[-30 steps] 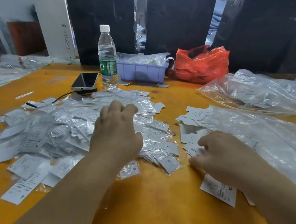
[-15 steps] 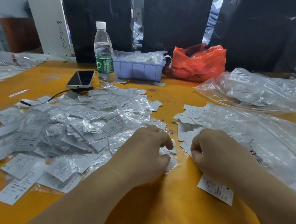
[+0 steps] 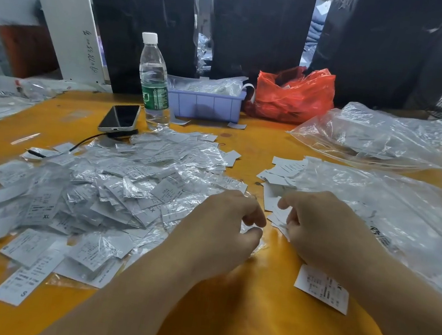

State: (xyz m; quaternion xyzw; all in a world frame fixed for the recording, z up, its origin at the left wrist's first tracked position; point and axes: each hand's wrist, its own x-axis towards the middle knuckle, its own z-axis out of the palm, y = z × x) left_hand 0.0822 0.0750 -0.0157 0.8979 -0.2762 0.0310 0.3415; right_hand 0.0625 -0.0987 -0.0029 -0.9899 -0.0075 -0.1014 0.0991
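The left hand (image 3: pixel 223 224) pinches a small clear plastic sleeve (image 3: pixel 251 230) mid-frame. The right hand (image 3: pixel 323 231), just to its right, curls onto white paper tags (image 3: pixel 283 172); its grip cannot be told.

Near edge: bare table (image 3: pixel 236 318) between the two forearms; open for a pass
Left: heap of bagged tags (image 3: pixel 104 194) spreads wide; no flat path across it
Right: clear bags (image 3: pixel 382 214) and loose tags (image 3: pixel 283 172) cover the surface; a single tag (image 3: pixel 321 293) lies beside the right forearm
Middle gap: left hand (image 3: pixel 223 229), curled on a clear sleeve (image 3: pixel 252 229), and right hand (image 3: pixel 323 231), curled on the loose tags, nearly close it
Back: a bare strip runs beyond the hands to the lilac tray (image 3: pixel 205 107); upright bottle (image 3: pixel 153 82) and phone (image 3: pixel 121 117) crowd the heap's far edge
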